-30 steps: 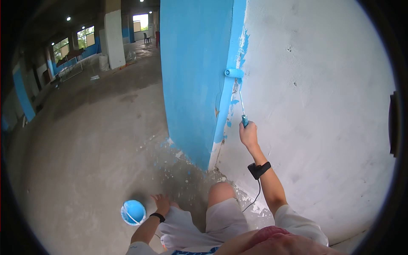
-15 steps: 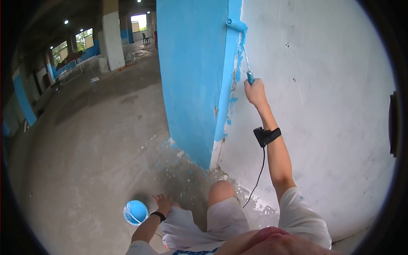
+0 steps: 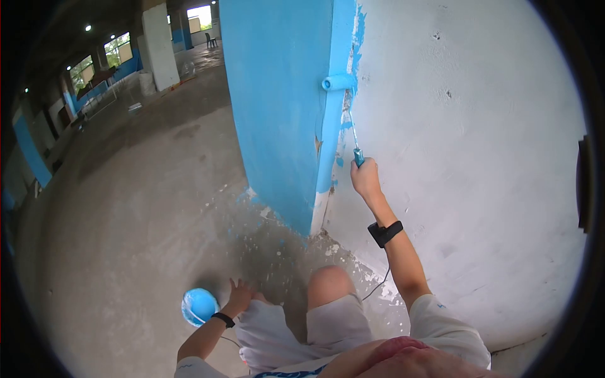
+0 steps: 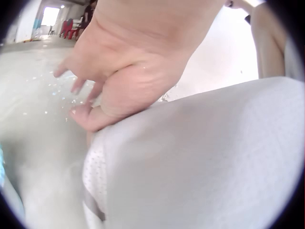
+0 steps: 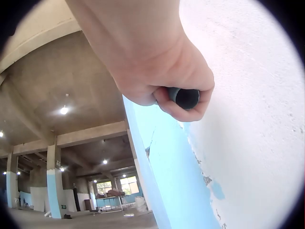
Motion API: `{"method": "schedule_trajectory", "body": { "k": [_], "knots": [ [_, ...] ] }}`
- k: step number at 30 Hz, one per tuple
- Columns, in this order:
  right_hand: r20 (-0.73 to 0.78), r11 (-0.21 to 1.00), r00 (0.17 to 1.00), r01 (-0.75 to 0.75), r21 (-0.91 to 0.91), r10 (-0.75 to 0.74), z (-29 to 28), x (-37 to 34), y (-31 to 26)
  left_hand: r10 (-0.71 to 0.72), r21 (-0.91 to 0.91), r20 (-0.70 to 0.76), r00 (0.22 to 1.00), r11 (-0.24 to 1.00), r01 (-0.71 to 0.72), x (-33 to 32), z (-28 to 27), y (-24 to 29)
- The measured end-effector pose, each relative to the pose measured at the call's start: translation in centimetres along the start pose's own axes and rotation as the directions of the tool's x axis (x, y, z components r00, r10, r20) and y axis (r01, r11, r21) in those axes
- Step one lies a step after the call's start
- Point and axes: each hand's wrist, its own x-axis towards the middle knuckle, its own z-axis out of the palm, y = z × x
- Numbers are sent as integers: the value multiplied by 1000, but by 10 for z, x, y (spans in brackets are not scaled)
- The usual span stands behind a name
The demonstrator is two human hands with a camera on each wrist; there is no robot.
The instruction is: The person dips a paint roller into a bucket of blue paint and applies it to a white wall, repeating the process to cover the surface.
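My right hand [image 3: 365, 178] grips the handle of a paint roller [image 3: 338, 82], whose blue sleeve lies against the blue edge strip beside the white wall [image 3: 466, 164]. In the right wrist view the fingers of the right hand [image 5: 167, 81] curl round the dark handle end [image 5: 187, 98]; the roller's sleeve is hidden there. My left hand [image 3: 239, 296] rests at the left knee, its fingers spread and holding nothing. The left wrist view shows the left hand [image 4: 128, 71] against the light shorts [image 4: 200, 152]. Just left of it stands a bucket of blue paint [image 3: 200, 305].
A blue-painted wall face [image 3: 277, 113] meets the white wall at a chipped corner. Paint specks dot the grey floor [image 3: 138, 208]. Farther back are a pillar [image 3: 161, 47], a chair [image 3: 210, 41] and windows. A thin cable [image 3: 377, 288] hangs from the right wrist.
The roller first went up along the corner, then came back down with my right hand. My left hand has stayed at the knee. The view has shifted slightly.
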Motion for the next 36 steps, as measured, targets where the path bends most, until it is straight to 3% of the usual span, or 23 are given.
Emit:
{"method": "schedule_trajectory", "body": {
  "k": [3, 9, 13, 15, 22, 30, 33, 35, 36],
  "knots": [
    [8, 1000, 1000, -4, -8, 4, 25, -30, 35, 40, 75, -52, 998, 997, -36, -13, -13, -2],
    [112, 996, 989, -92, -4, 92, 63, -86, 85, -95, 51, -111, 989, 994, 101, -24, -40, 9],
    [194, 990, 972, -140, 29, 132, 92, -120, 121, -44, 102, -130, 991, 993, 58, -25, -58, 17],
    [202, 982, 962, -187, 1, 183, 101, -137, 133, -28, 124, -123, 992, 991, 44, -27, -62, 18],
    [250, 971, 939, -219, -98, 237, 123, -195, 200, -189, 152, -47, 981, 969, 194, -34, -80, 25],
    [384, 913, 862, -190, -361, 331, 120, -245, 254, -290, 222, -21, 957, 932, 287, -29, -72, 28],
    [411, 886, 837, -172, -431, 362, 113, -253, 258, -305, 143, -30, 952, 941, 306, -26, -75, 24],
    [438, 892, 824, -164, -422, 359, 106, -251, 256, -394, -125, 38, 918, 910, 395, -19, -75, 12],
    [457, 899, 816, -164, -407, 355, 100, -252, 252, -409, -326, -17, 912, 865, 382, -16, -72, 5]
  ]
}}
